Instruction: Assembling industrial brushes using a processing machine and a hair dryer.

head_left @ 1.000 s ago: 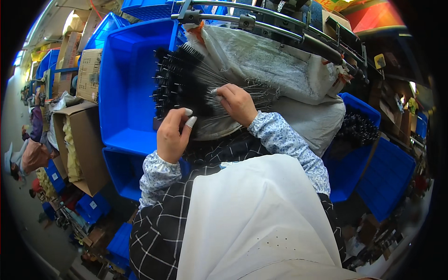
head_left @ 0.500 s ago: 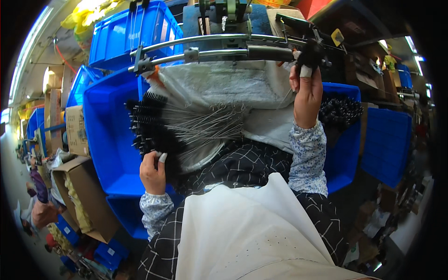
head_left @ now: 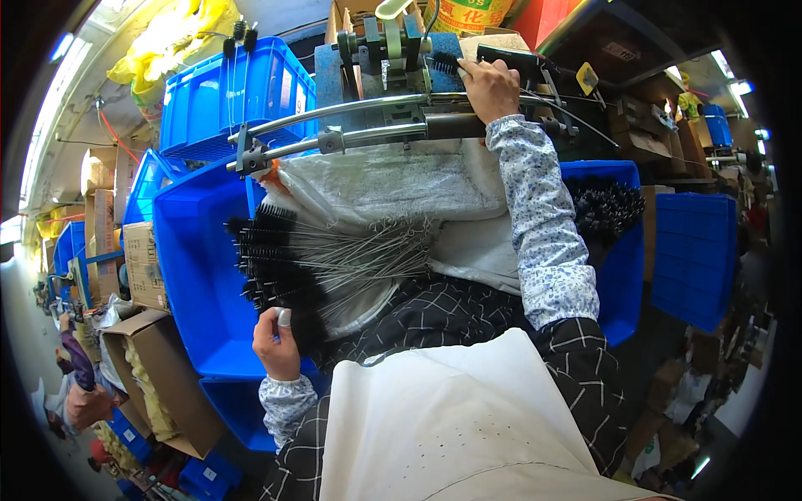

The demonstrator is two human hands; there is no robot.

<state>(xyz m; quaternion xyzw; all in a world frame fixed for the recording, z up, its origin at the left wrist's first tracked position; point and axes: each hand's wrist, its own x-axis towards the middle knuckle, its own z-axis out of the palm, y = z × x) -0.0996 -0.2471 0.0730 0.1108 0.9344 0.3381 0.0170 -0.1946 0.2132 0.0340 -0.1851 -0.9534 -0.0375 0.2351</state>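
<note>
My right hand (head_left: 494,90) reaches to the machine (head_left: 394,71) at the top and is closed round a wire brush. The brush's black bristles (head_left: 445,62) point left beside the machine, and its wire seems to run out to the right beyond my hand. On my lap lies a bundle of similar brushes, with black bristle heads (head_left: 271,255) at the left and bare wire stems (head_left: 368,250) fanned to the right. My left hand (head_left: 277,344), white wrap on a finger, is closed at the bundle's near left edge; what it pinches is hidden.
Two steel rods (head_left: 359,134) cross in front of the machine. A large blue bin (head_left: 188,275) stands left; another blue bin (head_left: 620,305) at right holds many black bristle heads (head_left: 606,204). Open cardboard box (head_left: 163,384) at lower left; another person (head_left: 83,401) sits far left.
My right hand has moved up and left from the rods' right end to the machine, bringing a brush along. My left hand stays by the bundle. The whole view has shifted slightly.
</note>
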